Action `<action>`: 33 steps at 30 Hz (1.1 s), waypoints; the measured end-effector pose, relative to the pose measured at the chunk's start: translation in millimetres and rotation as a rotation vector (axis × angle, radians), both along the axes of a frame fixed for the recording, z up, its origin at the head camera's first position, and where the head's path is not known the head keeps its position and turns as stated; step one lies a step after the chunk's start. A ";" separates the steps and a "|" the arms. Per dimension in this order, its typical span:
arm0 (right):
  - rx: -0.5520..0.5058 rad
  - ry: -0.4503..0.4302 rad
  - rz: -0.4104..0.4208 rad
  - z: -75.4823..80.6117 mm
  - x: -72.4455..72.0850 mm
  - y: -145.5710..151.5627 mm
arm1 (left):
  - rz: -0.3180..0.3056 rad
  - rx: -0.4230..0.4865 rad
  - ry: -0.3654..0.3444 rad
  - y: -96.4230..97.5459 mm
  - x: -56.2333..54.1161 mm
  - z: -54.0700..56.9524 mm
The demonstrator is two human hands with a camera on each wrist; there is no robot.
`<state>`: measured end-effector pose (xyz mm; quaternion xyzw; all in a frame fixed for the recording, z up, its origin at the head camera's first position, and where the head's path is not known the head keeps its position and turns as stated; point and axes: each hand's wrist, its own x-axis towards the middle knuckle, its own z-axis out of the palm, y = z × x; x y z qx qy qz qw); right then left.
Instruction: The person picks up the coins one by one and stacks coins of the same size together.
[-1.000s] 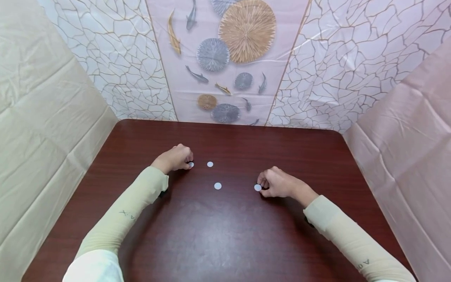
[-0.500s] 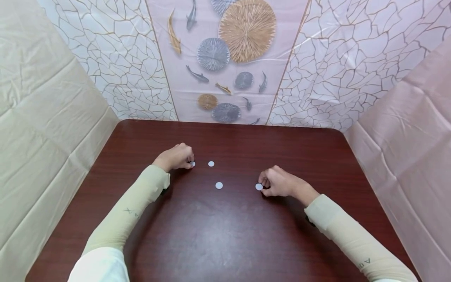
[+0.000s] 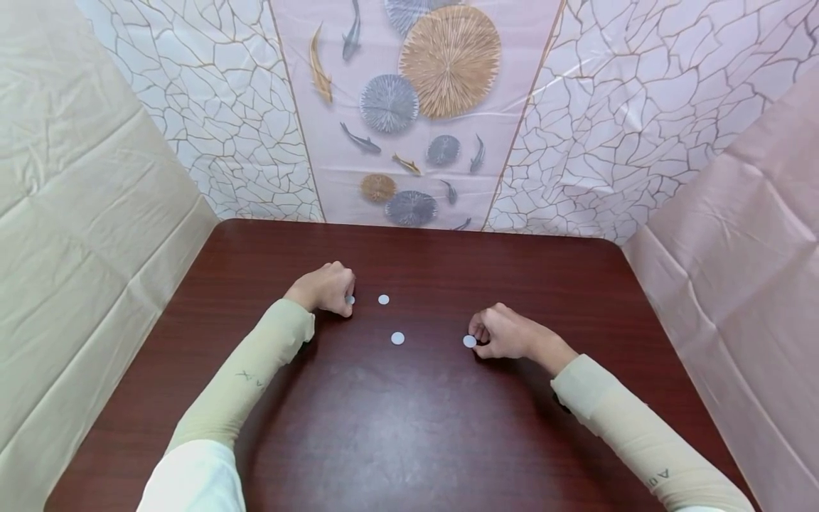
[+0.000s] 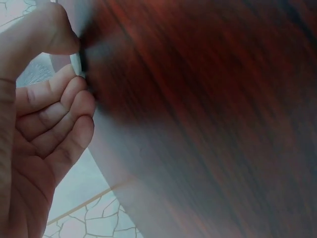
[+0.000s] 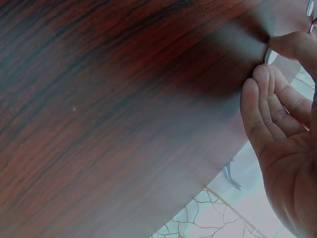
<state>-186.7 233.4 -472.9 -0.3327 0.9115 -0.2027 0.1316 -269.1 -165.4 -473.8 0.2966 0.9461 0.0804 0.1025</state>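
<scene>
In the head view my left hand (image 3: 329, 289) is low over the table, left of centre. Its thumb and fingers pinch a small round white disc (image 4: 76, 64), mostly covered by the hand in the head view. Over on the right, my right hand (image 3: 505, 332) holds another white disc (image 3: 470, 341) between thumb and fingertips, close to the tabletop. The right wrist view shows that disc (image 5: 270, 55) edge-on, between the thumb and the fingers. Two more white discs lie flat between the hands: a far one (image 3: 384, 299) just right of my left hand, and a nearer one (image 3: 398, 338).
The dark red-brown wooden table (image 3: 397, 441) has rounded far corners. A patterned cloth backdrop (image 3: 409, 142) with fish and round leaf shapes hangs behind it. Pale cloth walls stand on the left (image 3: 83, 213) and right (image 3: 736, 249).
My left thumb has shifted slightly toward the near side, and more of the left disc is covered. The right hand and the two loose discs stay put on the table.
</scene>
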 end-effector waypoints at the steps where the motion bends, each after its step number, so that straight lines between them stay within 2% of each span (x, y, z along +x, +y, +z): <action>1: 0.002 -0.002 -0.003 -0.1 -0.2 -0.4 | 0.000 -0.002 0.006 -0.6 0.4 -0.5; 7: 0.004 0.000 0.000 -0.8 -0.3 -1.4 | -0.006 -0.016 0.022 -5.7 6.0 -0.5; 14: 0.009 -0.001 -0.008 -0.3 -0.7 -1.5 | -0.011 0.013 0.025 -14.4 20.1 4.5; 25: 0.020 0.004 -0.002 0.8 -0.9 -3.0 | -0.064 0.050 0.108 -26.3 44.6 7.3; 33: 0.023 0.001 -0.011 0.4 -0.3 -2.8 | -0.055 0.070 0.083 -32.9 58.6 2.6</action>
